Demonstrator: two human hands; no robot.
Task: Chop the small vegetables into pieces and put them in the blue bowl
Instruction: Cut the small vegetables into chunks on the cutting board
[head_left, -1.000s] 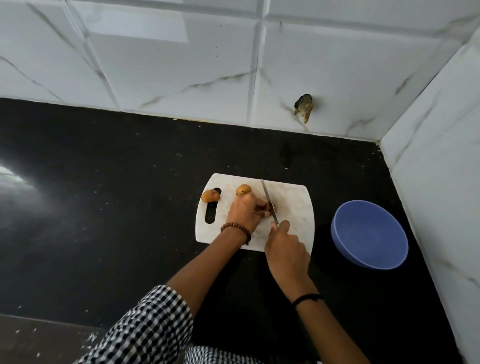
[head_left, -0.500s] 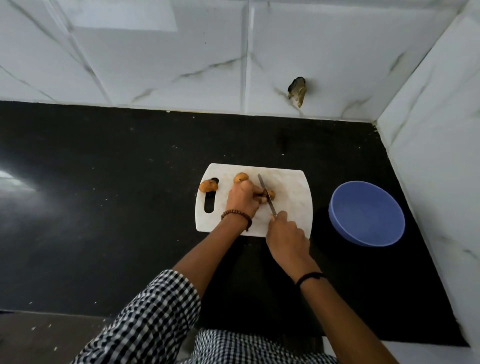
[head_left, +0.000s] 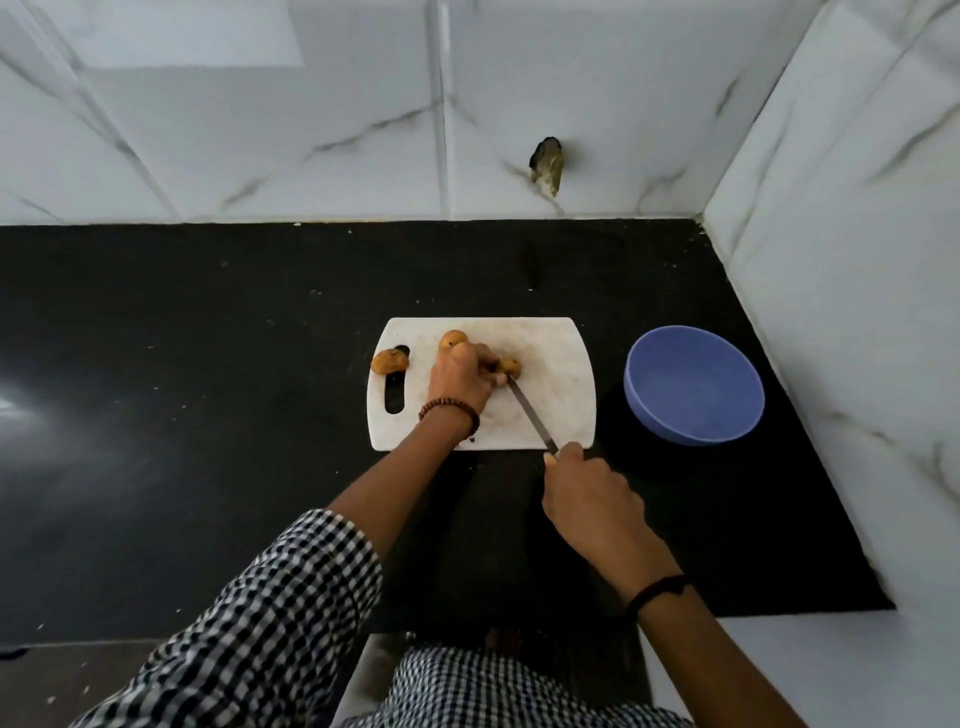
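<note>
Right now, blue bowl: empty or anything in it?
Empty. The blue bowl shows only its bare blue inside, with no vegetable pieces in it.

The person wore a shirt in a small black-and-white check. Its loose left sleeve (head_left: 270, 623) came in from 7 o'clock and ended partway up the arm, leaving the forearm bare. More of the same checked cloth (head_left: 493, 691) showed at 6 o'clock along the bottom edge. A bracelet of small round brown beads (head_left: 449, 410) circled the left wrist, at 7 o'clock of the bare left grip (head_left: 460, 382). A thin black band (head_left: 657, 592) ringed the right wrist, at 5 o'clock of the bare right grip (head_left: 592, 499).
</note>
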